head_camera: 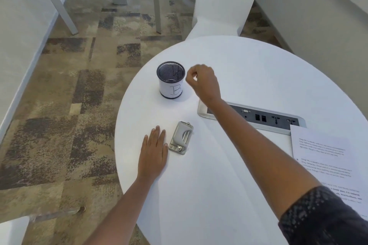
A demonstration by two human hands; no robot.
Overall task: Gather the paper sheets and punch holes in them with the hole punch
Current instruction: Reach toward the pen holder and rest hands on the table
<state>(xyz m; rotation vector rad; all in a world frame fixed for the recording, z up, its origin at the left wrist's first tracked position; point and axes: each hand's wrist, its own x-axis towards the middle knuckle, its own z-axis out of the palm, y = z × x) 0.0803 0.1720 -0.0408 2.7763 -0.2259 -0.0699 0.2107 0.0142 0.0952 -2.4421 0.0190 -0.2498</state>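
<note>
Hole punch [181, 138] lengthwise away from viewer — left hand [153, 152] flat beside it, empty.

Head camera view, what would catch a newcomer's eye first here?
Probably the right hand, loosely curled beside a mesh pen cup marked "B" on the round white table. Nearer, the left hand lies flat next to a metal hole punch; printed paper sheets sit at right.

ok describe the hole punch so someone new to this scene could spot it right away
On the round white table, look near its left edge, just right of the flat left hand. The hole punch lies there: small, silver metal, the only all-metal thing, unlike the mesh cup marked B.
</note>
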